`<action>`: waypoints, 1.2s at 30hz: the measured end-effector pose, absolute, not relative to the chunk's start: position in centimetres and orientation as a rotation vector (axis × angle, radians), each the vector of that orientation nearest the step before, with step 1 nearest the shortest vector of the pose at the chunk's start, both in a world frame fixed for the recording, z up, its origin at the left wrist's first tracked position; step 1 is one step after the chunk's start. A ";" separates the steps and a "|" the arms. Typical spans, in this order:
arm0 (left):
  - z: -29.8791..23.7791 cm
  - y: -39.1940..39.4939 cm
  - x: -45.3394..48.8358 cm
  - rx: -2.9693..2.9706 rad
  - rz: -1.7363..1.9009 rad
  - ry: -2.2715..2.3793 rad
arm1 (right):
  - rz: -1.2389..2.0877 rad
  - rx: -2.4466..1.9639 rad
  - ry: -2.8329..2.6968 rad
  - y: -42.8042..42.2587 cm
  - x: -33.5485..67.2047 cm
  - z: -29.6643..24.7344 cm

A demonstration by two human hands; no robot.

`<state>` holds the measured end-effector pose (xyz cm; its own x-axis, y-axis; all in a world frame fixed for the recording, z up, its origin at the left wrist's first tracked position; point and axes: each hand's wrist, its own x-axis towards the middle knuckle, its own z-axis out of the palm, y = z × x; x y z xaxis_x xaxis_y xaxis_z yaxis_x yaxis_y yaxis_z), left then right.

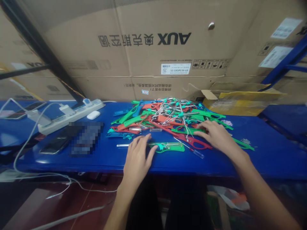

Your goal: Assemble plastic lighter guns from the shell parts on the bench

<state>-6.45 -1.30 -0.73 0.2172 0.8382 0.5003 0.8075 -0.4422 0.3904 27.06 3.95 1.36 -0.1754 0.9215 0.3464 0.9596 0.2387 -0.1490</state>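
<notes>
A half-assembled long-nosed gas lighter [174,147] lies across the table's front, its green shell open with a clear tank, thin wires and metal tube showing. My left hand [137,156] is closed around its middle, thumb beside a teal part and fingers over the far side. At the right front of a heap of lighter parts [163,116], my right hand [213,135] has its fingers apart, thumb and forefinger at a green shell. Between my hands are a red lighter shell [193,141] and a small screwdriver [198,154] with a clear handle.
A white power strip [72,116] with plugged-in chargers, a white earbud case [93,115] and a dark phone [57,140] lie left on the blue table [107,163]. An open carton [237,102] stands back right. Large cardboard [144,64] rises behind. Cables hang at lower left.
</notes>
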 end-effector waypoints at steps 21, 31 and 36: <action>-0.8 -1.3 -6.6 2.552 0.929 1.518 | -0.286 -1.792 -1.714 -2.6 26.5 7.4; -0.4 -1.3 -7.3 2.347 0.993 1.421 | 0.163 -1.083 -2.049 -2.4 18.2 0.0; -0.2 -1.4 -7.6 2.390 0.984 1.350 | 0.177 -1.022 -2.073 -2.7 18.4 -0.1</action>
